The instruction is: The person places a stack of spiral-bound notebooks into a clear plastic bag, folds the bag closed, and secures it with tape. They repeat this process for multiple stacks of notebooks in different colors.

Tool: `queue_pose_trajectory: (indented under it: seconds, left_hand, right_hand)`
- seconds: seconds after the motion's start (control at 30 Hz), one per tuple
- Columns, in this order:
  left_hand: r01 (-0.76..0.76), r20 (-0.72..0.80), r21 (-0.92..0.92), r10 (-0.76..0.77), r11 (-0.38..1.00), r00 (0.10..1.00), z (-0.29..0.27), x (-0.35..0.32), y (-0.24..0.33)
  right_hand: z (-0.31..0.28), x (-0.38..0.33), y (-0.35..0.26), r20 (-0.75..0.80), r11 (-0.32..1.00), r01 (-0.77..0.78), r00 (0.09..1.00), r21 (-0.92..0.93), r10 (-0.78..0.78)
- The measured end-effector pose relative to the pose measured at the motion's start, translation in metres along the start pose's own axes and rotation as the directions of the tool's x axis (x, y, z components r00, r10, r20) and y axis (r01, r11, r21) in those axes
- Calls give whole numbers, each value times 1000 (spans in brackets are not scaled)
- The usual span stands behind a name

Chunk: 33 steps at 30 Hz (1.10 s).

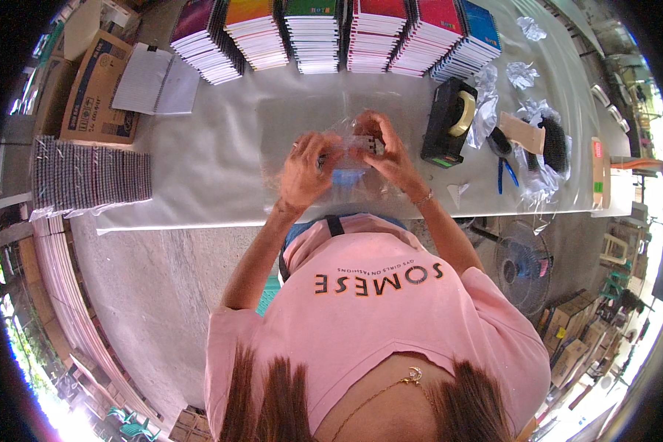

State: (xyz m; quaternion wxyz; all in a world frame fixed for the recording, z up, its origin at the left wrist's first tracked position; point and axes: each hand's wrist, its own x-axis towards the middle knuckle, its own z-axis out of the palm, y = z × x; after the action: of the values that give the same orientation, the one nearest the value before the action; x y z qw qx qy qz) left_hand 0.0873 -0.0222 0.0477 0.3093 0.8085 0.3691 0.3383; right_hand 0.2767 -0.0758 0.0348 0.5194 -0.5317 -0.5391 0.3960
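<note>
My left hand [308, 168] and my right hand [387, 151] are close together over the middle of the table, fingers curled. Between them they pinch a small piece of clear plastic film [356, 144], crinkled and shiny. Dark marks show at its right end by my right fingers. Beneath both hands a larger clear plastic sheet [287, 118] lies flat on the table cover. A light blue patch [348, 177] shows just below the film; I cannot tell what it is.
Stacks of spiral notebooks [313, 40] line the far edge. On the right stand a black tape dispenser [443, 125], blue-handled scissors [507, 177] and crumpled wrappers [523, 74]. A cardboard box [99, 92], an open notebook [155, 81] and a wrapped notebook row [92, 177] sit left.
</note>
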Motion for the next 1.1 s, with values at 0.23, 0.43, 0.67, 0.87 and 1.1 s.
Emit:
queue_pose_trajectory:
  seconds: [0.23, 0.43, 0.67, 0.87, 1.1]
  left_hand:
    - [371, 232, -423, -296, 827, 926, 5, 9, -15]
    - [448, 272, -499, -356, 742, 894, 6, 6, -16]
    - [310, 230, -628, -210, 714, 950, 12, 5, -29]
    - [303, 332, -501, -143, 811, 932, 0, 11, -28]
    - [-41, 411, -178, 112, 983, 905, -25, 14, -19]
  right_hand:
    - [-2, 6, 21, 66, 973, -105, 993, 205, 93]
    - [-2, -4, 16, 44, 964, -205, 979, 167, 200]
    - [-4, -10, -3, 117, 983, 74, 992, -166, -55]
    - [-1, -23, -22, 118, 962, 38, 993, -271, -6]
    - [10, -36, -9, -11, 962, 42, 999, -270, -47]
